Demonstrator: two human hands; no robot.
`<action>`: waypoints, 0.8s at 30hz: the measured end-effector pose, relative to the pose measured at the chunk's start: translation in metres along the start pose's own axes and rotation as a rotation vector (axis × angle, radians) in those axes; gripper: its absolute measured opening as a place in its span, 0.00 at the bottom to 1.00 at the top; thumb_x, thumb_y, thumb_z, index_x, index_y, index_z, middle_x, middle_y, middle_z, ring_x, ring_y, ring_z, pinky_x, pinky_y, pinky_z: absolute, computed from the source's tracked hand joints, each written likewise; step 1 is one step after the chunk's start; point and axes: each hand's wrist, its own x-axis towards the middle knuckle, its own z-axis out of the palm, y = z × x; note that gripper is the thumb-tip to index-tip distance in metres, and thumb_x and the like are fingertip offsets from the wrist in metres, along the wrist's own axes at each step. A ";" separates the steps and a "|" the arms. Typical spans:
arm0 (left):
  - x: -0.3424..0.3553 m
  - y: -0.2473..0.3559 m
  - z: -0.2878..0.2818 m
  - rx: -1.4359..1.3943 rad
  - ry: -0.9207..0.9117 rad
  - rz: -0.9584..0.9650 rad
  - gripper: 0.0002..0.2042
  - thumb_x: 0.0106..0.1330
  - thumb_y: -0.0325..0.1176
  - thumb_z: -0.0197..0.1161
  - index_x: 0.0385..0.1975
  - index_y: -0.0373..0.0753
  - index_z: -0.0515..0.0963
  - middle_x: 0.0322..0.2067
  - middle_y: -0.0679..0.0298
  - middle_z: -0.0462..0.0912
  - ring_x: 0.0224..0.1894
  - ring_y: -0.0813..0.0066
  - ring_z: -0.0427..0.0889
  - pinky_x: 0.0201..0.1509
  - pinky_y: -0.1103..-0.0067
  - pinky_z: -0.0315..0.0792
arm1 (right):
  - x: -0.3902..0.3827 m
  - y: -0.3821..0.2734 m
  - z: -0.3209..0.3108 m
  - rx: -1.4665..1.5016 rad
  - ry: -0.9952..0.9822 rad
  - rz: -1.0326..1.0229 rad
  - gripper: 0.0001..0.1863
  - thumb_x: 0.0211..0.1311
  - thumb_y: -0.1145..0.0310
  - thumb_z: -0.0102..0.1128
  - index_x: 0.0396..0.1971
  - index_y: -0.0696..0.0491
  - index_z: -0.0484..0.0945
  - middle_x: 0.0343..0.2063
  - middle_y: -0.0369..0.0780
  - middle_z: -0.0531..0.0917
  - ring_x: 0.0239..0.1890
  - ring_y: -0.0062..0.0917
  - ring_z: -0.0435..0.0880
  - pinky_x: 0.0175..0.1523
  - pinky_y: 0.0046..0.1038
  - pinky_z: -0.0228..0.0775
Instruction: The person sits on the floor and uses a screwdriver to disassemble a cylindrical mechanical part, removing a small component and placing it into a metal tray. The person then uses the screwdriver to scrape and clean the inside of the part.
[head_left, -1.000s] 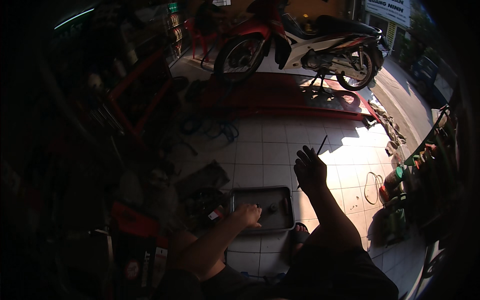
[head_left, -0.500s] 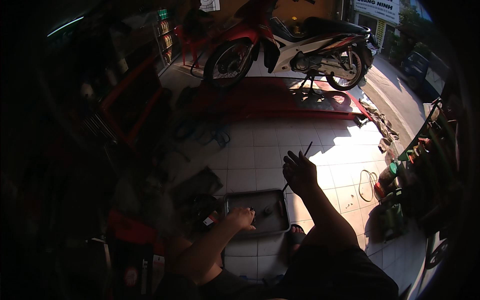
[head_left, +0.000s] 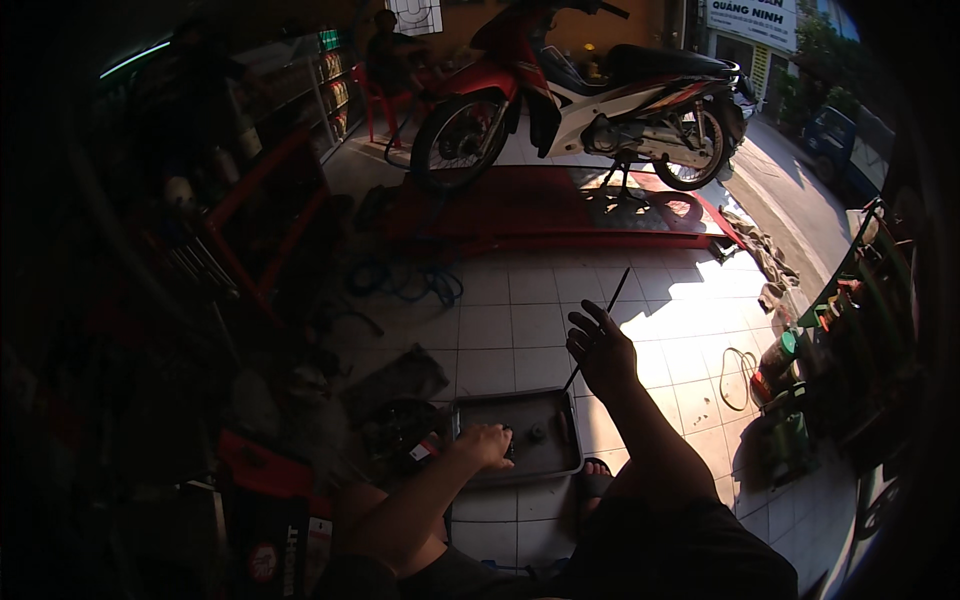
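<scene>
My left hand (head_left: 485,445) is at the left side of a grey metal tray (head_left: 574,455) on the tiled floor, fingers closed around a small dark part, mostly hidden. A small round dark piece (head_left: 535,434) and an elongated piece lie in the tray. My right hand (head_left: 603,355) is raised above the tray's right corner, holding a long thin dark rod (head_left: 620,285) tilted upward, with some fingers lifted off it. Left of the tray lie dark parts (head_left: 395,430), too shadowed to make out.
A red and white motorbike (head_left: 590,105) stands on a red lift platform (head_left: 480,210). Blue hose (head_left: 420,280) lies beyond the tray; a red tool rack (head_left: 260,230) is left, containers (head_left: 785,365) and a belt loop (head_left: 735,380) right. A person (head_left: 390,55) sits behind the motorbike.
My right hand and rod have shifted slightly left in the picture. My left hand stays in the tray on the dark part. The whole view has shifted slightly.
</scene>
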 end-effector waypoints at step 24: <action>-0.002 0.004 -0.004 -0.015 0.017 -0.006 0.31 0.60 0.57 0.69 0.55 0.39 0.76 0.54 0.58 0.81 0.57 0.59 0.82 0.58 0.62 0.77 | 0.006 0.007 -0.015 -0.207 -0.077 -0.028 0.21 0.75 0.73 0.47 0.65 0.61 0.64 0.58 0.47 0.78 0.55 0.27 0.81 0.62 0.26 0.75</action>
